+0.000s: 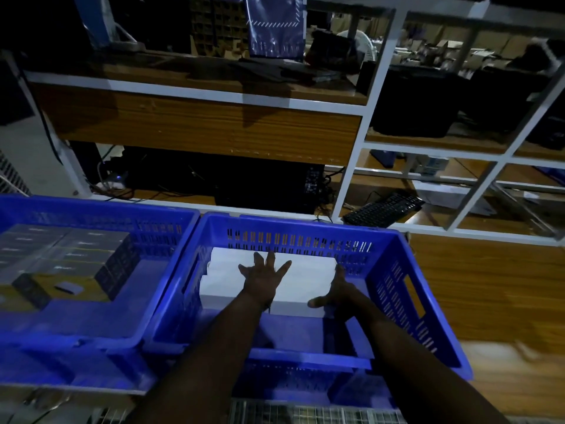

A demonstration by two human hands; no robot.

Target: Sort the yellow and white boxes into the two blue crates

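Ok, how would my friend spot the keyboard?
Start at the right blue crate, the one holding white boxes. Beyond its far right corner, on the low wooden shelf, lies the keyboard: black, the only thing there with rows of keys.

A black keyboard (383, 209) lies on the low wooden shelf (376, 186), beside a dark computer tower (266, 185) and tangled cables (328, 182).

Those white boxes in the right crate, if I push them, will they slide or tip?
The white boxes look flat-sided and stiff, so they would probably slide, not roll. They sit low and wide in the right crate, so tipping seems unlikely. The left hand lies flat on top without visibly denting them, suggesting firm lids.
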